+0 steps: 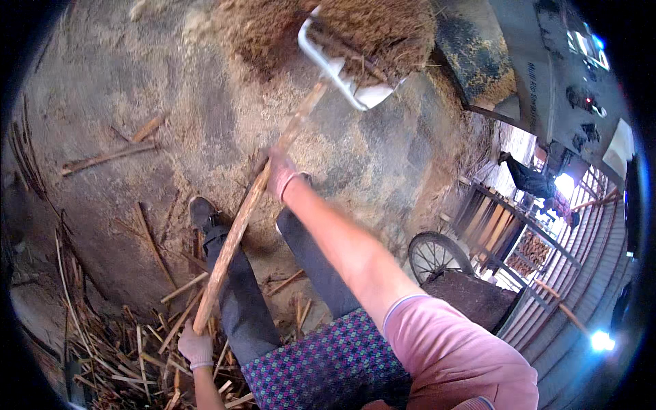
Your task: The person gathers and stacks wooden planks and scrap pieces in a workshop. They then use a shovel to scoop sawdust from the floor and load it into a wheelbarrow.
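Observation:
A shovel with a long wooden handle [236, 236] runs slantwise across the middle of the view. Its pale metal blade [375, 96] is pushed against a heap of brown sawdust-like material [383, 27], and some of it lies on the blade. My left hand [196, 346], in a light glove, is wrapped round the butt end of the handle at the lower left. Farther up the shaft, my right hand [281, 175], also gloved, grips it with the arm stretched forward.
Split sticks [140, 355] lie piled at the lower left, with loose sticks [109, 157] on the dusty floor. A spoked wheel [437, 256] of a cart stands at right. Grey machinery [540, 75] borders the heap. Another person [536, 181] is in the background.

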`<state>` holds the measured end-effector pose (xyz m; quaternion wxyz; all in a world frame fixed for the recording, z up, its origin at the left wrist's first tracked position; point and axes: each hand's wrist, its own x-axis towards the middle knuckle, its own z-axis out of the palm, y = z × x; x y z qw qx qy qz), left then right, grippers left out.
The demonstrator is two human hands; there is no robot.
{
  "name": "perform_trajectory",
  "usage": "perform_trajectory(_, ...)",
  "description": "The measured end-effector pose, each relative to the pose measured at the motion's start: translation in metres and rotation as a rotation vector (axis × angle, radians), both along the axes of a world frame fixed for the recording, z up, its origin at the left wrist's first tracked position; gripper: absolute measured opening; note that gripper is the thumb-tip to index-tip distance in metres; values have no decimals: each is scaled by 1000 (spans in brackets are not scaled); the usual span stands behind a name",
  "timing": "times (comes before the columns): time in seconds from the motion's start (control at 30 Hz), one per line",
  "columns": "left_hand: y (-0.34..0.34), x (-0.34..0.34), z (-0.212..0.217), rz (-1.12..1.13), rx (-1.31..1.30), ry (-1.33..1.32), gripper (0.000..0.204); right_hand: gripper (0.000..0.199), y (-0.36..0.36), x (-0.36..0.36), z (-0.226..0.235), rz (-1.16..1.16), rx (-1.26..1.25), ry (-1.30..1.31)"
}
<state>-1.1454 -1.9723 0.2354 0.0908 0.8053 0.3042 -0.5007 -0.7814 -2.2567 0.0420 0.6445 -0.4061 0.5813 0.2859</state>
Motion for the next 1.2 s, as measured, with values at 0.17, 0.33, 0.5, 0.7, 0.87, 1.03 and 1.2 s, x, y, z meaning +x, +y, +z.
perform_trajectory(0.17, 51, -41, 81, -71, 9, -93, 49, 24, 37, -55, 78, -64, 46, 12)
perform_trajectory(0.33, 90, -63, 188, -166, -48, -343, 50, 19, 48, -130, 124, -46, 126, -38)
perform_trajectory(0.5, 110, -62, 285, -174, -58, -296, 50, 9, 49, -148, 245, -286, 168, 31)
perform_trajectory(0.7, 119, -34, 326, -298, -62, -313, 50, 11, -7, -172, 342, -453, 140, -91)
perform_trajectory(0.87, 99, 64, 336, -421, -195, -343, 50, 12, -66, -137, 445, -589, 36, -300)
perform_trajectory(1.03, 67, 161, 353, -643, -312, -438, 50, 11, -142, -98, 537, -772, -108, -442)
perform_trajectory(1.2, 43, 239, 351, -841, -430, -762, 49, 16, -227, -110, 640, -937, -98, -694)
